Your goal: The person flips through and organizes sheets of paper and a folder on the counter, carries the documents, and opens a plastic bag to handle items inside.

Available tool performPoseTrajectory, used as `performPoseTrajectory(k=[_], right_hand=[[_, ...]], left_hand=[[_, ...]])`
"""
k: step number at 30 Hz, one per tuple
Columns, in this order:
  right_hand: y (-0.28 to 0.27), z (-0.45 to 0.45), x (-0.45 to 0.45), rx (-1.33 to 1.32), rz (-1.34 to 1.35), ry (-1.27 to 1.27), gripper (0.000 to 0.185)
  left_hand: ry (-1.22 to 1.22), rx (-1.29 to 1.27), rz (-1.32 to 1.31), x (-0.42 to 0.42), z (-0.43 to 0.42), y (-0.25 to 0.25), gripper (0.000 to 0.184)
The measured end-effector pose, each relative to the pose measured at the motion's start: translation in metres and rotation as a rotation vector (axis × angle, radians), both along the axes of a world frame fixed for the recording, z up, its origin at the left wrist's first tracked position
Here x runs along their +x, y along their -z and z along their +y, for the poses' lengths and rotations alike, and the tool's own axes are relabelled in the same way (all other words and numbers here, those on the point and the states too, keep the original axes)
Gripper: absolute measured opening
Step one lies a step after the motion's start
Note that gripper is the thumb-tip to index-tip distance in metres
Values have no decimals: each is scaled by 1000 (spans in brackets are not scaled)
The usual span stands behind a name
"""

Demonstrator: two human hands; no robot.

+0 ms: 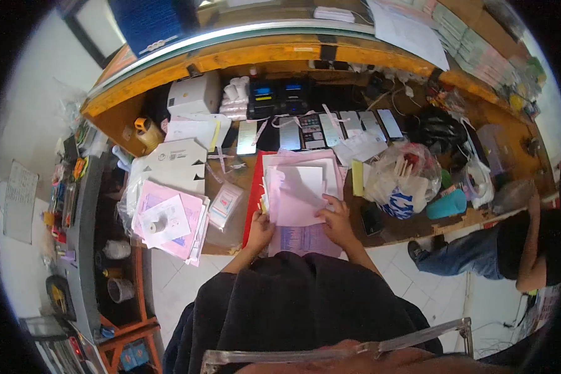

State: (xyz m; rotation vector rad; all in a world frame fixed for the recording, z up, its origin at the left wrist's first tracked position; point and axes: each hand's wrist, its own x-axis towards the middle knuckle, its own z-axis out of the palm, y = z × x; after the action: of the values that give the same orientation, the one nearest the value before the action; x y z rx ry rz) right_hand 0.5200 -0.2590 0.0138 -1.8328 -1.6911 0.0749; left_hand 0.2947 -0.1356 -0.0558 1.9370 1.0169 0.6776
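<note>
The left hand (262, 230) grips the left edge of the pink papers (296, 212) lying over the red folder (254, 202); the right hand (336, 221), loosely open, touches them. Unaligned sheets beside the folder could slide off the bench (405, 227) if that grip slackens.

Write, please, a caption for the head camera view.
Left hand at the edge and right hand on top of pink and white papers, phones lined up beyond.
</note>
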Motion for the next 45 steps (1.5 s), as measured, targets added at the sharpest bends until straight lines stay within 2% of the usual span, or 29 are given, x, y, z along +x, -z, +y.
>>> performPoseTrajectory(k=[1, 3, 5, 7, 9, 13, 15, 16, 18, 19, 21, 22, 24, 25, 27, 28, 30, 31, 34, 36, 40, 42, 43, 45], right_hand=[[1, 1, -7, -1, 6, 24, 24], [4, 2, -16, 59, 311, 89, 18], [38, 8, -10, 108, 353, 203, 17], [37, 13, -7, 158, 393, 305, 17], [30, 15, -2, -105, 655, 513, 21], [47, 30, -10, -137, 638, 454, 34], [52, 35, -23, -200, 365, 331, 52], [38, 33, -25, -196, 365, 336, 52], [13, 27, -27, -187, -25, 580, 66], [13, 27, -24, -187, -26, 583, 66], [19, 22, -12, -379, 266, 676, 66], [27, 18, -8, -377, 265, 677, 66], [41, 8, -4, -189, 152, 414, 68], [43, 5, -3, -192, 150, 413, 68], [42, -2, -2, -132, 59, 369, 66], [38, -6, -4, -135, 57, 367, 66], [31, -13, -9, -272, 247, 512, 65], [33, -15, -10, -271, 248, 513, 65], [42, -24, -3, -249, 313, 614, 54], [40, -28, 5, -254, 468, 504, 35], [27, -31, -2, -273, 639, 448, 25], [36, -30, -8, -85, 390, 320, 24], [35, -29, -9, -83, 394, 335, 24], [28, -25, -8, 189, 157, 356, 21]], left_hand=[[13, -36, -9, -2, 1, -1, 22], [-4, -113, -79, -2, 0, 3, 24], [21, -141, -66, -5, 4, 18, 23], [34, -166, -56, -5, 5, 15, 22], [17, -186, -121, -5, 2, 12, 20], [26, -197, -147, -4, 1, 7, 21], [-32, -314, -190, -1, -1, -5, 34], [-26, -313, -190, -2, 1, 1, 34], [9, -323, -105, -3, 4, 4, 52], [12, -324, -106, -1, 2, -1, 52], [-21, -176, -172, 3, -6, -12, 70], [-20, -175, -174, 3, -2, -7, 70], [26, 82, -14, 6, 4, -4, 77], [25, 80, -16, 8, 4, -9, 77], [2, -96, 105, 11, 2, -19, 82], [0, -100, 104, 11, 1, -18, 82], [-7, -112, 95, 12, 1, -15, 79], [-6, -111, 95, 11, 2, -11, 79], [14, -35, 168, 11, 1, -8, 77], [13, -47, 169, 11, -1, -13, 76], [-9, -113, 144, 13, -2, -15, 74], [-19, -56, 133, 10, 0, -7, 73], [-3, -55, 136, 9, 0, -5, 73], [-10, -41, 114, 9, 1, -2, 72]])
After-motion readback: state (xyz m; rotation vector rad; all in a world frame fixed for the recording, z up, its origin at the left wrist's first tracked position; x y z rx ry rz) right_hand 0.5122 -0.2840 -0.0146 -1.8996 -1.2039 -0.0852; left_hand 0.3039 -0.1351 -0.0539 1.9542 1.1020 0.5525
